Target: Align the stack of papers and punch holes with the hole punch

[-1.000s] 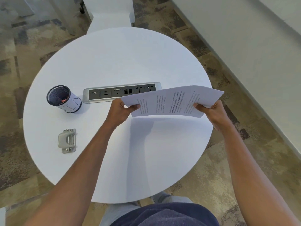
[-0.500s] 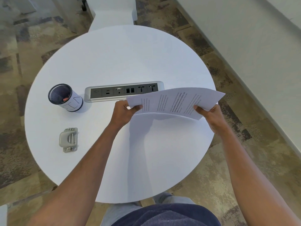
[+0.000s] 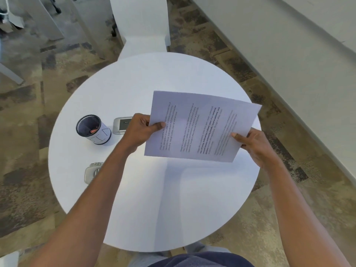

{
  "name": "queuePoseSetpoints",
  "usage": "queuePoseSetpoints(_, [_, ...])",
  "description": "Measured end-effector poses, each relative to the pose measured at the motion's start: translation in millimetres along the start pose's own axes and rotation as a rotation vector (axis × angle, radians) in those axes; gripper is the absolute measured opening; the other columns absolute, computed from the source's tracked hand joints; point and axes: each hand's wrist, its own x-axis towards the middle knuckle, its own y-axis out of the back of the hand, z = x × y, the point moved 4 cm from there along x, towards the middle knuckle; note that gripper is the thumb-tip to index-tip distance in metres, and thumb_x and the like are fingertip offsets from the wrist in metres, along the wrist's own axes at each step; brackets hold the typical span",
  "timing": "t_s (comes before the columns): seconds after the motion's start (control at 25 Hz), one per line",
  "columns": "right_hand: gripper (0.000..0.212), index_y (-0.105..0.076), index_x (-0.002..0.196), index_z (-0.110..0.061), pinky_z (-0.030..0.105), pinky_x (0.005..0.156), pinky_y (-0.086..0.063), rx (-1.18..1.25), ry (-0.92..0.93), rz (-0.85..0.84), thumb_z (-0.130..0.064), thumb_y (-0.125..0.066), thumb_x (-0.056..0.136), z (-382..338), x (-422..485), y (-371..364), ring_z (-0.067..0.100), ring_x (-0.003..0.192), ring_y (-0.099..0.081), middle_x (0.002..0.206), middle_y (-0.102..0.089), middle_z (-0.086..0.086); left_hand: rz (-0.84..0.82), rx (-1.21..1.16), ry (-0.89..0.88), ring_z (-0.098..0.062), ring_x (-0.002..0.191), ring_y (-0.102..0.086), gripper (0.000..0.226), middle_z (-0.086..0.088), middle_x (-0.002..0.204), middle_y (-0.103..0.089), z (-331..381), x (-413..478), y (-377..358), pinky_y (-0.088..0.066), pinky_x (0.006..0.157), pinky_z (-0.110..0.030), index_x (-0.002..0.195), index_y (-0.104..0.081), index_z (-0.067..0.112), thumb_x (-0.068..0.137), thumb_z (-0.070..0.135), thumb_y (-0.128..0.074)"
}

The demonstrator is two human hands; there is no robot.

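I hold a stack of printed papers (image 3: 200, 126) above the round white table (image 3: 154, 199), its face turned up toward me. My left hand (image 3: 140, 132) pinches the stack's left edge, thumb on top. My right hand (image 3: 254, 145) grips the lower right corner, thumb on the page. The grey metal hole punch (image 3: 90, 173) lies on the table at the left, partly hidden behind my left forearm and apart from both hands.
A black mesh pen cup (image 3: 93, 130) with a white label stands on the table left of my left hand. A silver power socket strip (image 3: 121, 125) set into the tabletop is mostly hidden by the papers. A white chair (image 3: 142, 26) stands beyond the table. A wall runs along the right.
The papers have tilted up from nearly edge-on to face me, now covering most of the socket strip. My view has shifted, so the table sits lower in the frame.
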Motion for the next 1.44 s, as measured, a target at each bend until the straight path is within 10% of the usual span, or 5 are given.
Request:
queuePoseSetpoints(0.2, [0.103,-0.029,0.151,-0.026,0.036,0.113,-0.031,-0.436,0.24,0.146,-0.049,-0.086,0.067,-72,-1,-14,0.014,0.142,-0.036,0.158,-0.035,-0.004,-0.104,0.201,0.043,-0.012,0.065,-0.067,0.014,-0.003,0.078,-0.075,24,-5,32,-0.052,0.06,-0.026,0.076,-0.076,0.002,0.081,0.016,-0.076])
queuePoseSetpoints(0.44, [0.042,-0.066,0.123,-0.027,0.033,0.079,-0.061,-0.678,-0.071,-0.652,-0.034,-0.077,0.083,-96,7,-103,0.02,0.101,-0.074,0.118,-0.074,-0.003,-0.264,0.346,0.097,-0.018,0.066,-0.061,0.02,-0.017,0.084,-0.073,30,-19,45,-0.047,0.066,-0.033,0.082,-0.074,-0.002,0.079,0.017,-0.079])
queuePoseSetpoints(0.88, [0.019,-0.073,0.108,-0.005,0.037,0.07,-0.063,-0.638,-0.23,-0.696,-0.014,-0.068,0.092,-42,-11,-175,0.03,0.086,-0.077,0.1,-0.078,0.01,-0.4,0.282,0.173,-0.012,0.066,-0.066,0.007,-0.004,0.08,-0.074,-6,-42,83,-0.051,0.06,-0.024,0.08,-0.078,0.015,0.079,0.022,-0.079])
queuePoseSetpoints(1.24, [0.027,-0.069,0.112,0.002,0.038,0.077,-0.061,-0.107,-0.273,-0.278,-0.008,-0.068,0.087,39,-22,-164,0.038,0.103,-0.071,0.11,-0.074,0.018,0.543,0.161,0.287,-0.021,0.075,-0.061,0.01,-0.01,0.079,-0.068,-114,-101,202,-0.048,0.072,-0.031,0.085,-0.071,0.009,0.088,0.013,-0.062])
queuePoseSetpoints(1.44, [0.029,-0.069,0.112,-0.003,0.037,0.075,-0.062,0.009,-0.407,-0.139,-0.007,-0.07,0.083,99,-39,-172,0.031,0.1,-0.073,0.116,-0.073,0.017,0.451,0.191,0.564,-0.023,0.072,-0.055,0.043,-0.011,0.075,-0.063,-172,-122,211,-0.041,0.069,-0.032,0.077,-0.066,-0.003,0.087,0.038,-0.066])
